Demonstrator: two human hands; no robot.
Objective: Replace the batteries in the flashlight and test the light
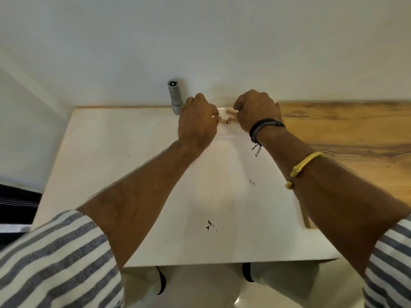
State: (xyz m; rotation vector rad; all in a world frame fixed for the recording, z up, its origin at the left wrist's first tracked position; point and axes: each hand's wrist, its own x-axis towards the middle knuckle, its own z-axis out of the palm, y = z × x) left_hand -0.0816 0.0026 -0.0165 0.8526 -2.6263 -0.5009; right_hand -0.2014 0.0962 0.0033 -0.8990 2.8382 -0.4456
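The left hand [198,121] is curling its fingers and pinching the near end of a gold battery [223,121], which is lying flat with its long axis running left to right and its dark tip pointing toward the right hand [255,112]. That hand is arching knuckles-up with its fingers bent down, touching a second gold battery [231,111] that is lying slightly aslant; whether it is gripping that one I cannot tell, since the fingertips are hiding under the palm. Both batteries are small, smooth metallic cylinders, sitting close together between the 2 hands near the desk's far edge.

The flashlight [174,96] is standing upright just left of the left hand, at the far edge of the desk [111,174] against the pale wall [200,41]. It is a silvery ribbed tube, its long axis vertical, its round upper end with a dark centre facing upward.

The desk is showing a glossy white top flecked with small dark marks [209,225]. A wood-grain surface [344,130] is adjoining its right edge. A black corded bracelet [264,127] and a yellow bangle [304,163] are circling the right forearm, and striped sleeves [55,263] are bunching at both elbows. The near half of the desk is lying open beneath the forearms.
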